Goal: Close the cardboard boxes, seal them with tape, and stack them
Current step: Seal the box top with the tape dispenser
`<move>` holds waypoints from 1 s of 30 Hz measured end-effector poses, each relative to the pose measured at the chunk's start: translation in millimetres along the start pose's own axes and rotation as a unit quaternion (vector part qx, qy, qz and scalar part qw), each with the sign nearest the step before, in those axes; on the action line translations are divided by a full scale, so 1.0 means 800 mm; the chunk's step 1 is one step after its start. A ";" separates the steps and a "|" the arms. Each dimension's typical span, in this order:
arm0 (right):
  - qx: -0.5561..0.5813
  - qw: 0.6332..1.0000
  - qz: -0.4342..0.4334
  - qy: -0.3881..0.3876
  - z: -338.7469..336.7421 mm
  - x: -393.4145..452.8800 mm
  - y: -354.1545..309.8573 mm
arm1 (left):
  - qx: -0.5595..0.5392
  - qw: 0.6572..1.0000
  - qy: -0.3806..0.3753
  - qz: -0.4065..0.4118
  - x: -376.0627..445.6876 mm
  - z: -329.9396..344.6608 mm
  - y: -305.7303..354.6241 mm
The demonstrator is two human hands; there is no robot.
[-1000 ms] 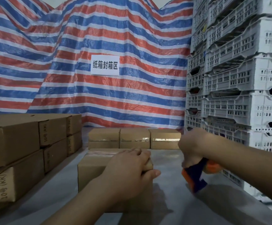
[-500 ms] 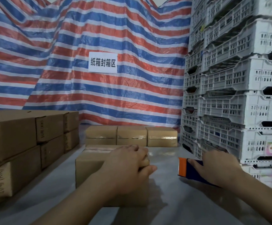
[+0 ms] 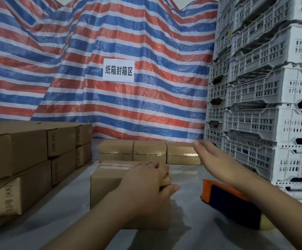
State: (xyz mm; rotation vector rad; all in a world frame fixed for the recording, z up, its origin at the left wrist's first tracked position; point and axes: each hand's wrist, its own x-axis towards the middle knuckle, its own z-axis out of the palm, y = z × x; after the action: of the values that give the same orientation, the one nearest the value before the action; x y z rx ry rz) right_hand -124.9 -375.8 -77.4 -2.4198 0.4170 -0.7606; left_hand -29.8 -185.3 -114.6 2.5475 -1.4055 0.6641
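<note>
The small brown cardboard box stands near the middle of the grey desk, with its flaps closed and a strip of tape visible along the top. The left hand lies on its right top edge, the fingers curled over the top and the thumb against the side, so it holds the box. The right hand is in the air above the desk, fingers straight and relaxed, and holds nothing. The orange and dark blue tape dispenser lies on the desk under the right forearm.

I think the box is light and quite stiff, but the walls can dent if squeezed hard. The taped top looks smooth and may be slippery. It seems better to take it with both hands on two opposite sides, low down, and carry it to the row of three sealed brown boxes behind.
</note>
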 end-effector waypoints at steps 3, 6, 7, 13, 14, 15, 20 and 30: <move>0.261 0.963 0.023 -0.059 0.026 0.019 -0.049 | -0.003 1.000 0.014 0.002 -0.001 0.000 0.000; 0.353 0.931 0.028 -0.086 0.067 0.026 -0.071 | -0.006 1.000 0.012 0.001 0.000 -0.001 0.000; 0.371 0.923 0.039 -0.093 0.080 0.025 -0.073 | -0.006 1.000 0.011 0.001 0.001 0.000 -0.001; 0.463 0.866 0.119 -0.148 0.121 0.018 -0.045 | -0.013 1.000 0.025 0.006 0.004 0.008 -0.004; 0.474 0.860 0.126 -0.141 0.125 0.017 -0.042 | -0.010 0.999 0.028 0.010 0.003 0.010 -0.005; 0.485 0.854 0.137 -0.131 0.128 0.017 -0.039 | -0.011 0.999 0.031 0.011 0.003 0.010 -0.005; 0.522 0.835 0.127 -0.117 0.135 0.008 -0.033 | -0.111 0.993 0.023 0.012 -0.005 -0.006 -0.007; 0.356 0.928 0.052 -0.094 0.137 -0.028 -0.012 | -0.453 0.852 0.196 -0.174 -0.080 -0.006 -0.113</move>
State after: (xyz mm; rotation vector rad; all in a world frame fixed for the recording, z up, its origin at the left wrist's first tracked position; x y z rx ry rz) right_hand -75.4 -312.5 -156.0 -1.7450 0.1487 -0.5067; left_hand 14.5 -85.4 -132.5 1.6996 -0.7865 0.3021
